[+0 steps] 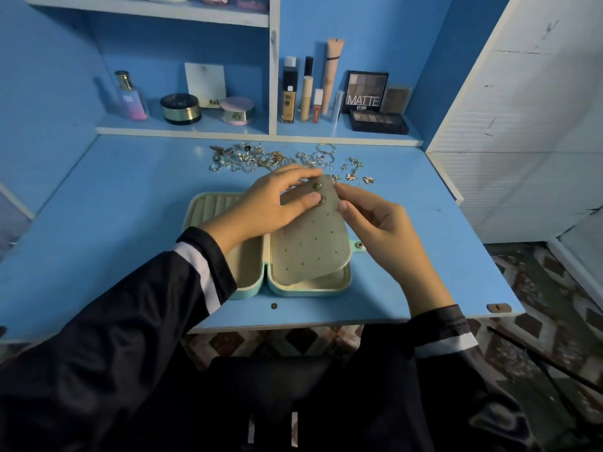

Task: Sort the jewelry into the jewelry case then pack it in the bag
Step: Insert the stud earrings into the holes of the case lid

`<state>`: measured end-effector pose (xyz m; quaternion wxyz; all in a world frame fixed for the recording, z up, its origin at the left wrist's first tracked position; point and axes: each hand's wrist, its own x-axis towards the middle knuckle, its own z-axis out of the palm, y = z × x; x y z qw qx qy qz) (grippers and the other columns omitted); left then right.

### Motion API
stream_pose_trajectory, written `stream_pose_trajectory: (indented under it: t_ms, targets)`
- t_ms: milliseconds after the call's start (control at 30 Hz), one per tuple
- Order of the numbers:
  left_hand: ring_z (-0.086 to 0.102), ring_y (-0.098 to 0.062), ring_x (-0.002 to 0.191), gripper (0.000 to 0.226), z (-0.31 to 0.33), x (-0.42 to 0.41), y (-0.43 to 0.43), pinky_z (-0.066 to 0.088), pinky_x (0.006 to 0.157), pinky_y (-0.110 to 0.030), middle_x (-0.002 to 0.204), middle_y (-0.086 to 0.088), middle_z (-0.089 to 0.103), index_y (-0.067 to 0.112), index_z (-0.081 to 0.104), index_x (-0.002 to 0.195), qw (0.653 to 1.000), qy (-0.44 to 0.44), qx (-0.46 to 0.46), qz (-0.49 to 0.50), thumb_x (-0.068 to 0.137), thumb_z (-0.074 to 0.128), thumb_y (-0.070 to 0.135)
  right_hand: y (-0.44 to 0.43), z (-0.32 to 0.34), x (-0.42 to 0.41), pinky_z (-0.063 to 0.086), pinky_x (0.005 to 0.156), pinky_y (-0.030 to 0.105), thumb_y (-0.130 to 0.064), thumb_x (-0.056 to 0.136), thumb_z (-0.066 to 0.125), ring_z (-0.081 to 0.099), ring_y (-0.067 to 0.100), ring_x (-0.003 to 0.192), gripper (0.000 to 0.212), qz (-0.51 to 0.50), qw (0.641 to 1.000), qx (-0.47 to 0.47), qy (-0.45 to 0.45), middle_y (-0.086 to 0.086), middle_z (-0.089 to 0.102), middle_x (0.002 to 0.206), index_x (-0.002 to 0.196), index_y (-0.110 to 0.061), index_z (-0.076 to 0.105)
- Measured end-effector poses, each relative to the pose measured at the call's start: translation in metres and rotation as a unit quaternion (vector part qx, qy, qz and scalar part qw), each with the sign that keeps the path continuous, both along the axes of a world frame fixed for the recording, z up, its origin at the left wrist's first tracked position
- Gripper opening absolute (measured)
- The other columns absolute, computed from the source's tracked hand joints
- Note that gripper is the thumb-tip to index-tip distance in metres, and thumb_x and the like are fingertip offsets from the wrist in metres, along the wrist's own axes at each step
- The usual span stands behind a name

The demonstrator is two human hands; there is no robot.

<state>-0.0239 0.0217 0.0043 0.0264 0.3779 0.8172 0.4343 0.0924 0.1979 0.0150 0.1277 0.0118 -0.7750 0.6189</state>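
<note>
An open mint-green jewelry case (248, 290) lies on the blue desk, its cream ring rolls at the upper left. A grey earring panel (310, 246) dotted with holes is tilted up over the right half. Two stud earrings (318, 192) sit in the panel's top end. My left hand (270, 203) holds that top end, thumb beside the lower stud. My right hand (375, 223) pinches the panel's right top edge with thumb and forefinger. A pile of loose jewelry (277, 158) lies just behind the hands. No bag is recognisable in view.
Makeup stands on the shelf behind the desk: a perfume bottle (130, 96), jars (180, 108), tubes (306, 99) and eyeshadow palettes (367, 93). A white panelled wall (522, 125) rises to the right. The desk's front edge (293, 326) is near my sleeves, above patterned floor.
</note>
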Motion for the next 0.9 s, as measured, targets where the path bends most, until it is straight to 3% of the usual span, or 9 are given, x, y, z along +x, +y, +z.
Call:
stream_pose_trajectory:
  t_ms: [100, 167, 200, 267, 333, 500, 700, 767, 900]
  targets:
    - [0.053, -0.010, 0.123, 0.047, -0.002, 0.000, 0.005, 0.042, 0.108, -0.032, 0.134, 0.004, 0.056, 0.020, 0.060, 0.132, 0.999, 0.035, -0.038, 0.003, 0.091, 0.064, 0.041, 0.005, -0.012, 0.003, 0.052, 0.093, 0.027, -0.012, 0.097, 0.057, 0.066, 0.013, 0.106, 0.031, -0.023, 0.999, 0.009, -0.026, 0.006, 0.069, 0.119, 0.127, -0.008, 0.062]
    - [0.051, -0.009, 0.124, 0.043, -0.003, 0.001, 0.006, 0.040, 0.109, -0.033, 0.132, 0.005, 0.057, 0.020, 0.061, 0.131, 0.998, 0.047, -0.052, 0.008, 0.092, 0.065, 0.038, 0.006, -0.019, 0.004, 0.053, 0.093, 0.045, -0.018, 0.096, 0.060, 0.066, 0.033, 0.100, 0.029, -0.036, 0.998, 0.015, -0.042, 0.020, 0.067, 0.116, 0.125, -0.015, 0.064]
    - [0.051, -0.009, 0.123, 0.043, -0.004, 0.001, 0.007, 0.040, 0.109, -0.032, 0.131, 0.005, 0.057, 0.020, 0.061, 0.130, 0.997, 0.054, -0.059, 0.007, 0.092, 0.065, 0.038, 0.006, -0.023, 0.004, 0.052, 0.093, 0.048, -0.022, 0.095, 0.062, 0.066, 0.033, 0.099, 0.030, -0.040, 0.998, 0.019, -0.048, 0.018, 0.068, 0.114, 0.125, -0.017, 0.064]
    - [0.051, -0.008, 0.122, 0.043, -0.006, 0.001, 0.008, 0.039, 0.108, -0.031, 0.130, 0.005, 0.057, 0.019, 0.061, 0.131, 0.995, 0.069, -0.078, 0.006, 0.093, 0.064, 0.039, 0.005, -0.028, 0.005, 0.053, 0.089, 0.030, -0.022, 0.094, 0.064, 0.065, 0.004, 0.094, 0.034, -0.048, 0.997, 0.034, -0.050, -0.011, 0.070, 0.106, 0.127, -0.013, 0.064]
    - [0.051, -0.007, 0.121, 0.043, -0.007, 0.002, 0.009, 0.038, 0.106, -0.026, 0.132, 0.007, 0.055, 0.019, 0.060, 0.132, 0.991, 0.081, -0.103, 0.001, 0.094, 0.062, 0.039, 0.006, -0.032, 0.005, 0.043, 0.078, 0.012, -0.017, 0.093, 0.064, 0.056, -0.010, 0.079, 0.035, -0.058, 0.995, 0.068, -0.045, -0.025, 0.059, 0.092, 0.127, -0.010, 0.063]
    - [0.046, -0.007, 0.126, 0.047, -0.006, 0.004, 0.009, 0.029, 0.102, -0.018, 0.139, 0.009, 0.049, 0.022, 0.056, 0.138, 0.984, 0.083, -0.155, 0.004, 0.096, 0.055, 0.044, 0.003, -0.037, 0.006, 0.038, 0.069, 0.007, -0.019, 0.093, 0.063, 0.050, -0.002, 0.063, 0.035, -0.074, 0.983, 0.163, -0.025, -0.009, 0.063, 0.121, 0.127, -0.009, 0.064]
    - [0.045, -0.007, 0.126, 0.046, -0.004, 0.001, 0.009, 0.030, 0.103, -0.019, 0.141, 0.010, 0.048, 0.026, 0.052, 0.140, 0.978, 0.088, -0.188, -0.019, 0.098, 0.050, 0.045, 0.008, -0.033, 0.002, 0.046, 0.083, 0.019, -0.021, 0.093, 0.062, 0.063, 0.023, 0.096, 0.033, -0.068, 0.962, 0.265, -0.009, 0.000, 0.063, 0.127, 0.124, -0.008, 0.065]
    - [0.048, -0.008, 0.124, 0.045, 0.001, -0.005, 0.011, 0.035, 0.105, -0.025, 0.137, 0.010, 0.052, 0.026, 0.054, 0.138, 0.975, 0.083, -0.205, -0.030, 0.098, 0.049, 0.046, 0.015, -0.027, -0.002, 0.046, 0.087, 0.017, -0.022, 0.093, 0.063, 0.062, 0.016, 0.100, 0.030, -0.057, 0.960, 0.272, -0.016, 0.000, 0.066, 0.122, 0.121, -0.011, 0.067]
    - [0.056, -0.008, 0.110, 0.034, 0.016, -0.027, 0.020, 0.043, 0.101, -0.034, 0.121, 0.010, 0.063, 0.027, 0.066, 0.122, 0.968, 0.089, -0.231, -0.047, 0.099, 0.048, 0.045, 0.038, -0.019, -0.020, 0.050, 0.092, 0.027, -0.024, 0.093, 0.061, 0.062, 0.010, 0.101, 0.027, -0.060, 0.960, 0.272, -0.038, 0.001, 0.068, 0.111, 0.117, -0.014, 0.069]
